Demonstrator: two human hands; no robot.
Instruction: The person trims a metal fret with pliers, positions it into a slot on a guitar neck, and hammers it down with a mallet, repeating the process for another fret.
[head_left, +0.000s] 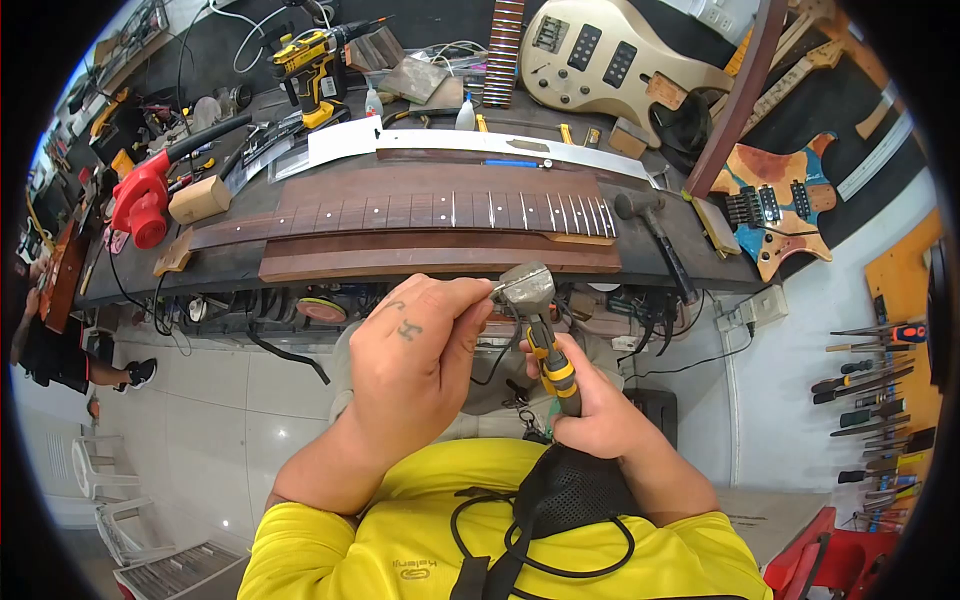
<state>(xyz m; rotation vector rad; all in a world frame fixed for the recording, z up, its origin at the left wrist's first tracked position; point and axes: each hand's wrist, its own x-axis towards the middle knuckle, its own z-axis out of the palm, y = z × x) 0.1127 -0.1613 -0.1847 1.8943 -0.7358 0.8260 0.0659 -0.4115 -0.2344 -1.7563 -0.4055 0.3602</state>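
Note:
My right hand (590, 400) is closed around the yellow-and-black handles of a pair of end nippers (527, 288), their wide metal head pointing up in front of my chest. Thumb and forefinger of my left hand (420, 335) pinch a thin bit of metal, apparently fret wire (499, 287), right beside the nipper jaws. Just beyond, a guitar neck (400, 212) lies across the bench on brown wooden boards. Shiny frets show in its right part, while bare slots run along the left. A hammer (655, 235) rests to the right of the neck.
The dark bench (690, 262) also holds a red blower (145, 200), a yellow drill (310, 65) and a white straightedge (520, 148). Guitar bodies (610, 60) stand at the back and right. Files hang on the right wall. Another person's leg (110, 373) is at far left.

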